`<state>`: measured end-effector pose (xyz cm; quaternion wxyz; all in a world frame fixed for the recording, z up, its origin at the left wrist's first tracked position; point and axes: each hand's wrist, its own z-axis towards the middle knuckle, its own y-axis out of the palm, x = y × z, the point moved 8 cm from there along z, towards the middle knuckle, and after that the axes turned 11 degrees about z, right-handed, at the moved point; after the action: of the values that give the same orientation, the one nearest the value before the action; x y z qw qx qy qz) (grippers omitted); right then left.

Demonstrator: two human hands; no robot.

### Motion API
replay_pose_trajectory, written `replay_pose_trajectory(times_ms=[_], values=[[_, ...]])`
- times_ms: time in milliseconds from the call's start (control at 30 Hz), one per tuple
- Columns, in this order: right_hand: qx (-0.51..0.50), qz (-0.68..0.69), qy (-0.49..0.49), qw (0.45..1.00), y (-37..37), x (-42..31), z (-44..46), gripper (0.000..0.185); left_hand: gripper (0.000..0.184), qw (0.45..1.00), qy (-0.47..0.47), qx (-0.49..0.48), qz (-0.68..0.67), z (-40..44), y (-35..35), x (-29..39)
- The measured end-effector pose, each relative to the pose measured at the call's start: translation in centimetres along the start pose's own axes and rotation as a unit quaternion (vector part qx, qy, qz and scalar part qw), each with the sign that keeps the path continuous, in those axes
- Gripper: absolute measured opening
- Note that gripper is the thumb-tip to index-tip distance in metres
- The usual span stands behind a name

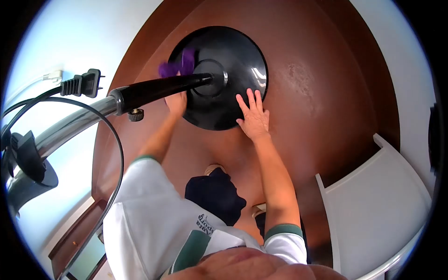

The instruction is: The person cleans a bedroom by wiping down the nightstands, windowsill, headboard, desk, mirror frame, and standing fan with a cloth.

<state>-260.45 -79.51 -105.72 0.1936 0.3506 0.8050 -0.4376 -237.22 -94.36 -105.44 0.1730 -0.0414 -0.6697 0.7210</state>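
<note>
A round, glossy black base (219, 109) rests on the floor, with a black and silver pole (158, 94) rising from it toward the upper left of my view. My left hand (177, 99) is at the base's left side, partly hidden behind the pole. It holds a purple cloth (187, 59), blurred by motion, against the base. My right hand (254, 117) lies open with fingers spread on the base's lower right rim, holding nothing.
A black plug (84, 84) on a looped cable hangs by the pole, near a knob (136, 115). A white chair (380, 200) stands at the right. Reddish-brown floor (322, 93) surrounds the base, bounded by pale walls (399, 60).
</note>
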Motion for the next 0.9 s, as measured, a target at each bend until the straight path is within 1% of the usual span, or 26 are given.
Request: replay_pose_trajectory(times_ms=[33, 67, 100, 133, 167, 200, 233, 267, 300, 333, 400, 433, 500, 533, 600, 633, 667, 700, 733, 767, 800, 833, 867, 900], values=[[0.003, 0.004, -0.002, 1.0, -0.1, 0.0, 0.1, 0.072, 0.039, 0.99, 0.006, 0.048, 0.13, -4.4, -0.5, 0.7], [-0.001, 0.006, -0.003, 1.0, 0.3, 0.1, -0.1, 0.072, 0.039, 0.99, -0.034, -0.008, 0.135, -8.2, 0.2, 1.1], [0.01, 0.012, -0.011, 1.0, 0.2, 0.1, -0.1, 0.07, 0.041, 0.991, 0.0, -0.052, 0.125, -10.6, 0.2, 3.3], [0.023, 0.016, -0.019, 0.999, 0.0, 0.0, 0.0, 0.067, 0.043, 0.978, 0.042, -0.168, 0.115, -12.1, 0.8, 5.9], [0.027, 0.031, -0.016, 0.999, -0.3, 0.0, -0.1, 0.058, 0.041, 0.974, 0.143, -0.136, 0.111, -13.4, 0.4, 9.2], [0.029, 0.027, -0.017, 0.999, -0.4, 0.2, 0.0, 0.058, 0.04, 0.963, 0.202, -0.161, 0.076, -13.8, 1.0, 11.4], [0.021, 0.061, -0.038, 0.997, -0.3, 0.8, 0.2, 0.053, 0.04, 0.946, 0.261, -0.185, 0.038, -14.0, 1.5, 13.8], [0.015, 0.092, -0.058, 0.994, -0.3, 1.6, 0.5, 0.05, 0.04, 0.948, 0.263, -0.175, 0.027, -12.6, 2.2, 15.3], [0.076, 0.144, -0.082, 0.983, -0.9, 2.8, 0.7, 0.045, 0.04, 0.95, 0.267, -0.162, 0.014, -10.1, 3.1, 16.8], [0.077, 0.138, -0.079, 0.984, -1.7, 3.3, 0.1, 0.045, 0.043, 0.96, 0.233, -0.153, 0.011, -6.8, 3.7, 18.2], [0.195, 0.228, -0.022, 0.954, -4.7, 4.7, -2.6, 0.044, 0.044, 0.982, 0.179, -0.062, 0.018, 0.6, 2.7, 21.2], [0.222, 0.213, -0.055, 0.95, -5.0, 4.9, -4.1, 0.039, 0.045, 0.988, 0.15, -0.024, 0.027, 4.1, 3.2, 21.5], [0.207, 0.221, -0.044, 0.952, -4.2, 5.7, -6.9, 0.036, 0.04, 0.995, 0.099, 0.011, 0.027, 10.2, 4.5, 21.4], [0.191, 0.238, -0.033, 0.952, -3.6, 6.2, -8.5, 0.034, 0.038, 0.996, 0.079, 0.019, 0.025, 11.7, 4.9, 21.2], [0.199, 0.257, -0.02, 0.946, -2.9, 7.0, -10.7, 0.031, 0.038, 0.991, 0.118, -0.017, 0.067, 12.0, 6.0, 21.7], [0.198, 0.286, 0.005, 0.938, -2.6, 7.5, -11.6, 0.03, 0.038, 0.986, 0.155, -0.005, 0.067, 10.9, 5.7, 22.1], [0.201, 0.317, 0.022, 0.927, -2.5, 7.8, -11.9, 0.029, 0.035, 0.972, 0.22, -0.02, 0.081, 8.9, 5.8, 23.1], [0.201, 0.322, 0.015, 0.925, -2.2, 8.0, -12.1, 0.029, 0.031, 0.953, 0.284, -0.034, 0.101, 5.8, 5.5, 23.8], [0.207, 0.323, 0.028, 0.923, -1.8, 8.9, -12.3, 0.028, 0.025, 0.924, 0.347, -0.02, 0.161, 1.9, 4.1, 25.2], [0.209, 0.326, 0.034, 0.921, -1.5, 9.3, -12.1, 0.027, 0.023, 0.905, 0.397, -0.086, 0.126, -1.8, 2.6, 25.8], [0.221, 0.3, 0.006, 0.928, -1.6, 8.9, -11.9, 0.026, 0.023, 0.891, 0.44, -0.091, 0.068, -5.5, 2.8, 24.6], [0.209, 0.286, -0.008, 0.935, -1.6, 8.7, -11.7, 0.026, 0.026, 0.864, 0.493, -0.097, 0.019, -8.5, 2.9, 22.9], [0.201, 0.27, -0.018, 0.941, -1.5, 8.5, -11.5, 0.026, 0.023, 0.859, 0.503, -0.101, -0.011, -10.1, 1.8, 21.3], [0.196, 0.272, -0.023, 0.942, -1.9, 8.1, -11.4, 0.026, 0.024, 0.861, 0.494, -0.117, -0.004, -10.9, 1.3, 19.5]])
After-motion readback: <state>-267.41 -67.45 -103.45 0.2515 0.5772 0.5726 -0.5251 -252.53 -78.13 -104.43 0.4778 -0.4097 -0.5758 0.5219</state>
